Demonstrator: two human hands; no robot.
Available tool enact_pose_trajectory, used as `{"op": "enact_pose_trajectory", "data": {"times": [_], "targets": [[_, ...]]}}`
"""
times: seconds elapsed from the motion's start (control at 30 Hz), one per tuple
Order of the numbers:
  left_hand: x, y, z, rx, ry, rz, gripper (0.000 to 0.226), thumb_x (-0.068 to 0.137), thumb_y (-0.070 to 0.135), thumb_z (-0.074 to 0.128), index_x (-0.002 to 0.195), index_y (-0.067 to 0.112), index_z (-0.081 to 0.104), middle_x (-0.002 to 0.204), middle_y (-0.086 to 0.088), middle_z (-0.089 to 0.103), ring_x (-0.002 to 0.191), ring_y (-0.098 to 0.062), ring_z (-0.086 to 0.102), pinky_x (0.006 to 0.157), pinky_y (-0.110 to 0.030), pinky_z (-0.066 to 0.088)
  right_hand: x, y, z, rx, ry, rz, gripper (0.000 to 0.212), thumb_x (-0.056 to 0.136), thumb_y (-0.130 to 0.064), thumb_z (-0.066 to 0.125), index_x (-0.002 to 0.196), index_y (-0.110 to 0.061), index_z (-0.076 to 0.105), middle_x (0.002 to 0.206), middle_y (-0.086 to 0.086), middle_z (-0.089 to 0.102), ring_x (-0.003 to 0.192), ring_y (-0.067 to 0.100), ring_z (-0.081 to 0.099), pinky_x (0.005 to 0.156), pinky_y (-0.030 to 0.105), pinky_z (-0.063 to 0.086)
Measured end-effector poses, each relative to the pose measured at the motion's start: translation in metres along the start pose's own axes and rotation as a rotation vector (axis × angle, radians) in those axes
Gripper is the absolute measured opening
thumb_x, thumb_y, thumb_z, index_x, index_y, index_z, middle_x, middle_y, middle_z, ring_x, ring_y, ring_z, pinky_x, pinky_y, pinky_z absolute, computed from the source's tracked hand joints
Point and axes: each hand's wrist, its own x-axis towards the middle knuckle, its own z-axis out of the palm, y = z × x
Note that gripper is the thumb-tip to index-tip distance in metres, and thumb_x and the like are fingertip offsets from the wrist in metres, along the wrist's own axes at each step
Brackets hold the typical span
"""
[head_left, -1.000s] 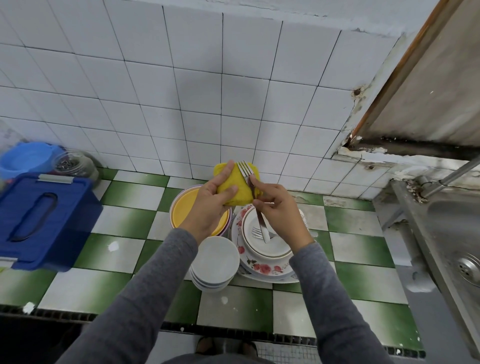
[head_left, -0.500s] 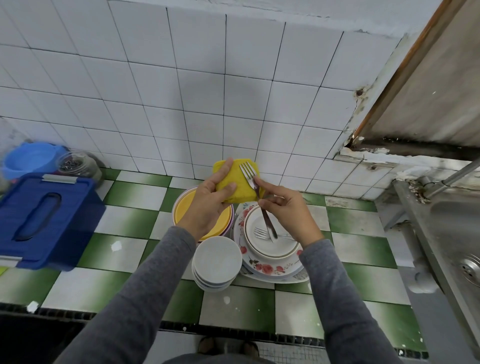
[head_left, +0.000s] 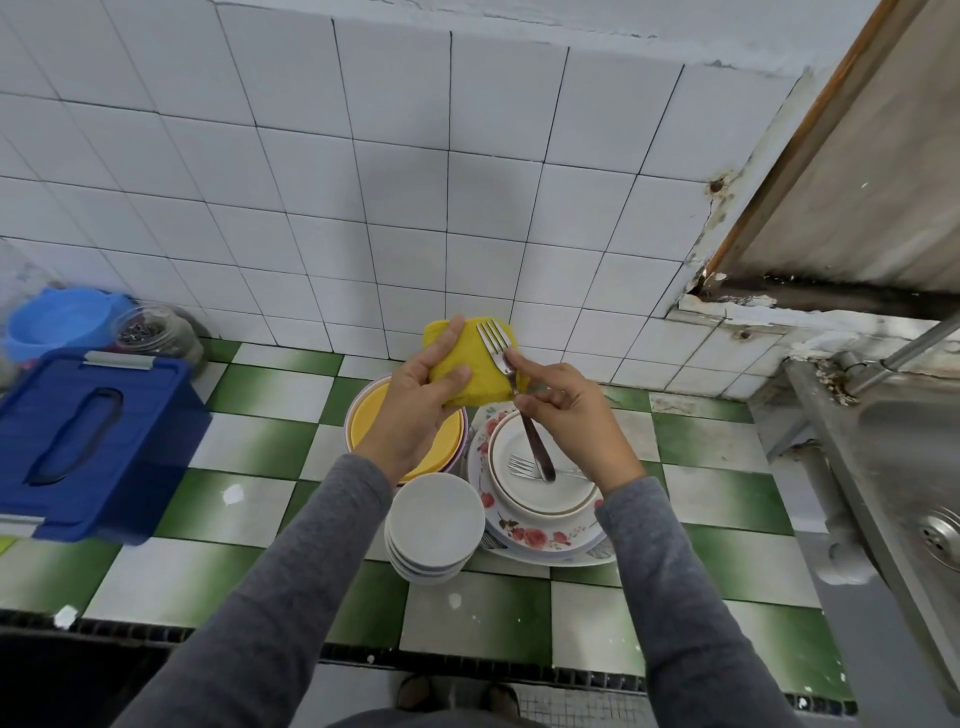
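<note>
The fork (head_left: 496, 345) lies tines-up against the yellow sponge (head_left: 483, 382), above the dishes. The right hand (head_left: 569, 415) pinches its neck, and the left hand (head_left: 413, 415) clamps the sponge. Below, a second fork (head_left: 522, 464) rests in the white plate (head_left: 550, 493), stacked on a floral plate (head_left: 535, 538) beside the stacked bowls (head_left: 436, 525).

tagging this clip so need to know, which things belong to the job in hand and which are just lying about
In the job: yellow sponge in left hand; fork in right hand.
Lying about: yellow plate, white bowls, floral plate, second fork, blue box, jar, sink.
</note>
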Motion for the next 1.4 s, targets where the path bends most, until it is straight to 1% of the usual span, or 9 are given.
{"op": "enact_pose_trajectory", "data": {"times": [0.4, 0.5, 0.57, 0.63, 0.87, 1.0, 1.1, 1.2, 1.4], "targets": [[-0.002, 0.004, -0.002, 0.017, 0.003, 0.003, 0.053, 0.097, -0.002, 0.053, 0.139, 0.030, 0.052, 0.135, 0.009, 0.050, 0.116, -0.014, 0.059, 0.085, -0.029, 0.057, -0.002, 0.003, 0.001, 0.001, -0.013, -0.002, 0.063, 0.090, 0.005, 0.067, 0.121, -0.050, 0.067, 0.115, 0.031, 0.050, 0.106, 0.046, 0.060, 0.102, 0.047, 0.052], [-0.005, 0.000, -0.001, 0.127, -0.022, 0.012, 0.053, 0.097, 0.000, 0.054, 0.135, 0.036, 0.053, 0.137, 0.009, 0.052, 0.116, -0.013, 0.059, 0.087, -0.029, 0.056, -0.002, 0.000, 0.000, -0.025, -0.006, -0.008, 0.060, 0.090, 0.008, 0.065, 0.124, -0.042, 0.066, 0.111, 0.027, 0.049, 0.097, 0.033, 0.066, 0.098, 0.035, 0.055], [-0.007, -0.004, 0.001, 0.278, -0.032, 0.034, 0.054, 0.097, 0.004, 0.058, 0.131, 0.045, 0.055, 0.143, 0.003, 0.050, 0.123, -0.019, 0.056, 0.096, -0.036, 0.054, 0.001, -0.004, 0.002, -0.058, 0.017, -0.003, 0.056, 0.091, 0.009, 0.063, 0.130, -0.031, 0.062, 0.104, 0.015, 0.048, 0.086, 0.014, 0.064, 0.088, 0.022, 0.055], [-0.010, -0.007, 0.006, 0.386, -0.026, 0.058, 0.055, 0.098, 0.008, 0.059, 0.132, 0.050, 0.052, 0.145, 0.003, 0.049, 0.125, -0.019, 0.053, 0.103, -0.037, 0.050, 0.005, -0.010, 0.005, -0.159, 0.049, -0.007, 0.055, 0.092, 0.008, 0.062, 0.134, -0.027, 0.060, 0.102, 0.000, 0.048, 0.083, 0.012, 0.060, 0.082, 0.017, 0.052], [-0.016, -0.004, 0.024, 0.485, 0.010, 0.105, 0.057, 0.100, 0.004, 0.053, 0.147, 0.035, 0.041, 0.122, 0.023, 0.048, 0.101, 0.009, 0.048, 0.080, -0.002, 0.047, 0.006, -0.018, 0.020, -0.509, 0.134, -0.206, 0.056, 0.088, 0.015, 0.055, 0.139, -0.008, 0.057, 0.122, 0.004, 0.051, 0.086, 0.015, 0.056, 0.082, 0.002, 0.039], [-0.016, -0.005, 0.025, 0.471, 0.026, 0.106, 0.058, 0.100, 0.005, 0.053, 0.147, 0.037, 0.041, 0.128, 0.019, 0.051, 0.107, 0.005, 0.050, 0.086, -0.005, 0.047, 0.005, -0.024, 0.025, -0.611, 0.139, -0.276, 0.063, 0.087, 0.015, 0.052, 0.145, -0.011, 0.051, 0.134, 0.010, 0.055, 0.114, 0.027, 0.057, 0.098, 0.031, 0.049], [-0.015, -0.007, 0.022, 0.432, 0.016, 0.100, 0.058, 0.100, 0.006, 0.054, 0.146, 0.037, 0.042, 0.140, 0.009, 0.052, 0.122, -0.008, 0.052, 0.102, -0.023, 0.048, 0.001, -0.025, 0.030, -0.656, 0.108, -0.297, 0.076, 0.090, 0.011, 0.050, 0.156, -0.024, 0.032, 0.131, 0.010, 0.058, 0.114, 0.027, 0.056, 0.095, 0.038, 0.050], [-0.013, -0.009, 0.018, 0.402, 0.015, 0.086, 0.057, 0.099, 0.006, 0.055, 0.144, 0.040, 0.044, 0.143, 0.006, 0.051, 0.128, -0.014, 0.051, 0.109, -0.035, 0.045, 0.002, -0.023, 0.032, -0.630, 0.121, -0.208, 0.077, 0.096, 0.002, 0.048, 0.159, -0.032, 0.020, 0.135, 0.006, 0.058, 0.114, 0.024, 0.056, 0.093, 0.033, 0.044], [-0.009, -0.008, 0.006, 0.404, -0.030, 0.076, 0.056, 0.099, 0.006, 0.056, 0.142, 0.041, 0.046, 0.137, 0.009, 0.054, 0.127, -0.015, 0.053, 0.102, -0.030, 0.049, 0.002, -0.008, 0.033, -0.492, 0.175, -0.326, 0.071, 0.089, 0.015, 0.051, 0.150, -0.021, 0.044, 0.124, 0.010, 0.057, 0.101, 0.016, 0.053, 0.086, -0.001, 0.037]]}}
